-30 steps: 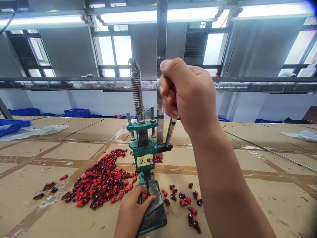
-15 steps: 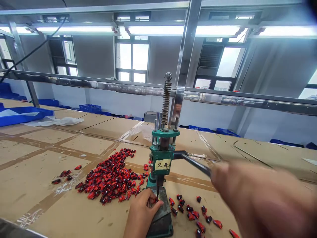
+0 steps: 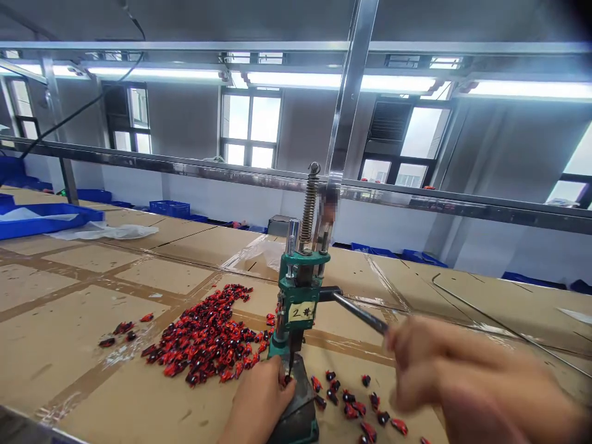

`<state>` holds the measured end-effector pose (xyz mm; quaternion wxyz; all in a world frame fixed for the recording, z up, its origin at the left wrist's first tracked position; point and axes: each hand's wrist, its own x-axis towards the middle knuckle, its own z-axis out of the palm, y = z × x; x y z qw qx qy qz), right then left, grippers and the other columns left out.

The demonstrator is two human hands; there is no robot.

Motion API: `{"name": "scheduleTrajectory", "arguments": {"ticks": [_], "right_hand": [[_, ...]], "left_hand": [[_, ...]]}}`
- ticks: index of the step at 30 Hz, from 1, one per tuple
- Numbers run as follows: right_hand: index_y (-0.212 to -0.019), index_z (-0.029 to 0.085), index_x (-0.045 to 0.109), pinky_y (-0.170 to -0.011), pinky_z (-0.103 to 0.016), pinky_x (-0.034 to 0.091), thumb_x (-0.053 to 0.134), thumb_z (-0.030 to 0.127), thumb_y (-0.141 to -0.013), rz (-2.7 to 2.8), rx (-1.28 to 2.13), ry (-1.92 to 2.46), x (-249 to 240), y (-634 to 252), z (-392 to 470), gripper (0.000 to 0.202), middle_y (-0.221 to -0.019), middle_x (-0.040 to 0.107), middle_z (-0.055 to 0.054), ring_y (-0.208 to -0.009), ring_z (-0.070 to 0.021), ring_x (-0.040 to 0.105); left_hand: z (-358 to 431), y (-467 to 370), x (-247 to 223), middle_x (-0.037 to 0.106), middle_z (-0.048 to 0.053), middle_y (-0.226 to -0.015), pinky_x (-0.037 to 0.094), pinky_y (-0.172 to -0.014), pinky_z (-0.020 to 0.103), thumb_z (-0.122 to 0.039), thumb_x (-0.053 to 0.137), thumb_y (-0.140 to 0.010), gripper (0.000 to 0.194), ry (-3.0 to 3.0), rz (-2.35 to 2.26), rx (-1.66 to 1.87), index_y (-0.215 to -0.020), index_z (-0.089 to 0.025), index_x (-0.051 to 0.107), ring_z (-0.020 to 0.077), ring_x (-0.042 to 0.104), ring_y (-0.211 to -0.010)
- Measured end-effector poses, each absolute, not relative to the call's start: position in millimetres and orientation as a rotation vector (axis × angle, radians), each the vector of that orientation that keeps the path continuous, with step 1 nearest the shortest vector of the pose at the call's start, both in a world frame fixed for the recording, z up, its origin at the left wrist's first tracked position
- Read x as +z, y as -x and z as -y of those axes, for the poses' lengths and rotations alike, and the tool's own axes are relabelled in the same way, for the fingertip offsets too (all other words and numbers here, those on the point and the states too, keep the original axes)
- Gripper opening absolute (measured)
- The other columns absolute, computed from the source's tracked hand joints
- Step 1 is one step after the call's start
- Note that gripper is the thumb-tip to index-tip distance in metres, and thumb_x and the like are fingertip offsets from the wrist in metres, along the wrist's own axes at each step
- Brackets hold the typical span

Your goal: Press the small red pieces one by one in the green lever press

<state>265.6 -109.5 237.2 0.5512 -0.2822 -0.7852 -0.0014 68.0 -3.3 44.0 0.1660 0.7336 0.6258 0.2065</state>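
A green hand press (image 3: pixel 300 296) with a "2#" label and a tall spring stands on the cardboard-covered table. At its base, my left hand (image 3: pixel 263 394) pinches a small red and black part (image 3: pixel 285 380) under the thin punch; the fingers partly hide it. My right hand (image 3: pixel 430 364), blurred, is closed round the end of the press's lever (image 3: pixel 363 313). Left of the press lies a large pile of red and black parts (image 3: pixel 208 339). Several similar parts (image 3: pixel 351 401) are scattered to the right of the base.
A blue tray (image 3: pixel 55 222) with white sheeting is at the far left. Behind the press rise a metal post (image 3: pixel 349 92) and a horizontal rail (image 3: pixel 185 168). A thin bent rod (image 3: pixel 490 317) lies on the table at the right. Blue bins line the wall.
The view has tilted up slightly. My right hand and the lever end sit a little lower and to the left. My left hand stays at the press base, its fingers still on the part.
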Motion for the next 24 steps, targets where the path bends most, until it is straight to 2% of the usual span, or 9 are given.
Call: {"name": "scheduleTrajectory", "arguments": {"ticks": [3, 5, 7, 8, 11, 14, 16, 20, 24], "right_hand": [[-0.047, 0.021, 0.063, -0.041, -0.026, 0.037, 0.056, 0.03, -0.096, 1.552, -0.01, 0.751, 300.1, -251.2, 66.2, 0.05, -0.043, 0.053, 0.0, -0.04, -0.0099, 0.05], [-0.041, 0.02, 0.058, -0.041, -0.027, 0.035, 0.056, 0.03, -0.095, 1.536, 0.03, 0.792, 326.7, -240.1, 37.5, 0.055, -0.036, 0.046, 0.002, -0.035, -0.0086, 0.043], [-0.041, 0.02, 0.057, -0.043, -0.028, 0.036, 0.054, 0.03, -0.095, 1.569, 0.05, 0.777, 338.0, -234.9, 19.9, 0.056, -0.034, 0.042, 0.003, -0.035, -0.0086, 0.041], [-0.041, 0.02, 0.057, -0.044, -0.028, 0.036, 0.054, 0.029, -0.095, 1.578, 0.049, 0.761, 339.1, -234.6, 16.2, 0.055, -0.034, 0.042, 0.003, -0.036, -0.0087, 0.041], [-0.041, 0.02, 0.055, -0.046, -0.028, 0.036, 0.054, 0.026, -0.095, 1.568, 0.043, 0.728, 334.5, -237.5, 19.3, 0.054, -0.035, 0.041, 0.004, -0.037, -0.0083, 0.042], [-0.042, 0.02, 0.054, -0.045, -0.026, 0.035, 0.054, 0.024, -0.094, 1.557, 0.04, 0.711, 331.3, -239.0, 26.1, 0.052, -0.037, 0.041, 0.004, -0.038, -0.0068, 0.041], [-0.043, 0.019, 0.054, -0.045, -0.024, 0.034, 0.053, 0.024, -0.094, 1.55, 0.022, 0.698, 331.5, -237.9, 26.4, 0.052, -0.037, 0.041, 0.005, -0.038, -0.0057, 0.041], [-0.04, 0.018, 0.051, -0.048, -0.02, 0.036, 0.053, 0.025, -0.095, 1.517, -0.004, 0.709, 332.7, -235.0, 22.5, 0.055, -0.037, 0.039, 0.006, -0.037, -0.0038, 0.04], [-0.042, 0.017, 0.05, -0.05, -0.019, 0.036, 0.05, 0.028, -0.096, 1.539, -0.028, 0.748, 334.3, -236.1, 21.5, 0.055, -0.039, 0.035, 0.006, -0.04, -0.0037, 0.04]], "left_hand": [[18.6, -87.6, 49.3, 0.08, 0.005, -0.081, 0.035, -0.061, 0.026, -0.035, 0.067, -0.084, 0.016, -1.974, -1.862, 0.511, -0.076, -0.022, 0.071, 0.0229, 0.073, -0.081], [26.1, -101.9, 49.8, 0.081, 0.003, -0.082, 0.037, -0.063, 0.026, -0.038, 0.07, -0.083, 0.015, -1.901, -1.772, 0.475, -0.089, -0.025, 0.076, 0.0229, 0.074, -0.084], [28.5, -107.3, 49.5, 0.082, 0.0, -0.083, 0.04, -0.066, 0.025, -0.039, 0.072, -0.083, 0.027, -1.876, -1.682, 0.494, -0.108, -0.028, 0.075, 0.0222, 0.075, -0.087], [27.4, -104.1, 49.7, 0.082, 0.0, -0.084, 0.041, -0.068, 0.025, -0.04, 0.07, -0.085, 0.027, -1.887, -1.676, 0.541, -0.11, -0.029, 0.075, 0.0218, 0.075, -0.088], [14.8, -70.4, 51.9, 0.08, 0.0, -0.09, 0.042, -0.073, 0.026, -0.042, 0.059, -0.093, 0.021, -1.95, -1.817, 0.741, -0.093, -0.03, 0.077, 0.0206, 0.072, -0.088], [-7.6, -23.4, 52.7, 0.077, 0.001, -0.094, 0.043, -0.077, 0.026, -0.035, 0.061, -0.09, 0.016, -2.079, -1.831, 0.774, -0.086, -0.027, 0.074, 0.0204, 0.069, -0.091], [-23.7, -3.2, 49.6, 0.076, 0.001, -0.098, 0.043, -0.081, 0.026, -0.027, 0.062, -0.086, 0.015, -2.223, -1.709, 0.676, -0.092, -0.027, 0.076, 0.0207, 0.068, -0.095], [-45.7, 1.8, 36.3, 0.073, 0.003, -0.097, 0.043, -0.081, 0.027, -0.009, 0.053, -0.079, 0.038, -2.512, -1.49, 0.462, -0.098, -0.03, 0.079, 0.0201, 0.066, -0.091], [-47.8, 3.1, 29.3, 0.075, 0.005, -0.093, 0.047, -0.08, 0.03, -0.018, 0.052, -0.086, 0.033, -2.565, -1.408, 0.493, -0.092, -0.031, 0.081, 0.0215, 0.067, -0.085]]}}
